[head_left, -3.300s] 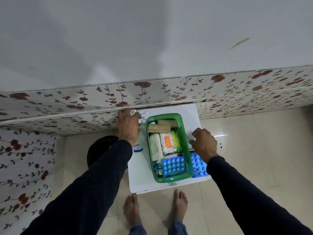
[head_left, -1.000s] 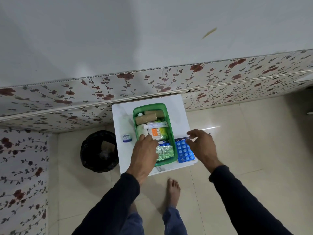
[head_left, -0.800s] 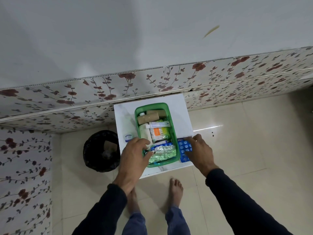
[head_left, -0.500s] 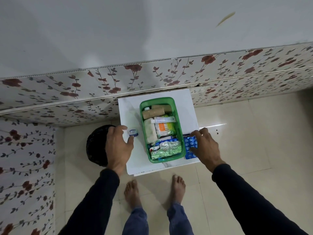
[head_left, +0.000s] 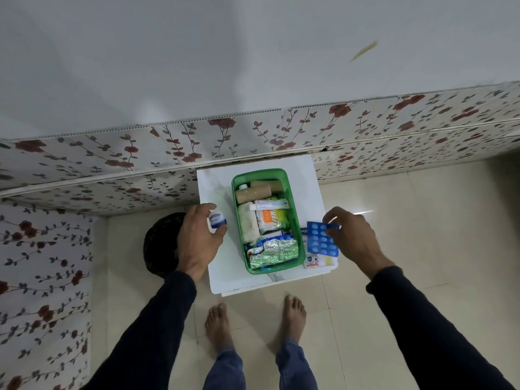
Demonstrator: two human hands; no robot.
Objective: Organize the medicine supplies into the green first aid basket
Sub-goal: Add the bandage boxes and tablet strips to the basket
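Observation:
The green basket (head_left: 297, 222) stands on a small white table (head_left: 216, 184) against the wall. Inside it lie brown bandage rolls (head_left: 253, 192), a white tube (head_left: 271, 205), a cotton-swab pack (head_left: 271, 219), a white gauze roll (head_left: 247, 222) and a silver foil strip (head_left: 274, 251). My left hand (head_left: 197, 237) is to the left of the basket, shut on a small blue-and-white jar (head_left: 216, 219). To the right of the basket, my right hand (head_left: 351, 235) holds a blue blister pack of pills (head_left: 320, 240) lifted off the table. A small white sachet (head_left: 312, 261) lies under it.
A black waste bin (head_left: 159, 243) stands on the tiled floor left of the table, partly behind my left arm. Floral wall panels run behind and to the left. My bare feet (head_left: 253, 322) are just in front of the table.
My left hand left the basket, where the foil strip now lies, moved left and picked up the small jar. My right hand lifted the blue blister pack off the table.

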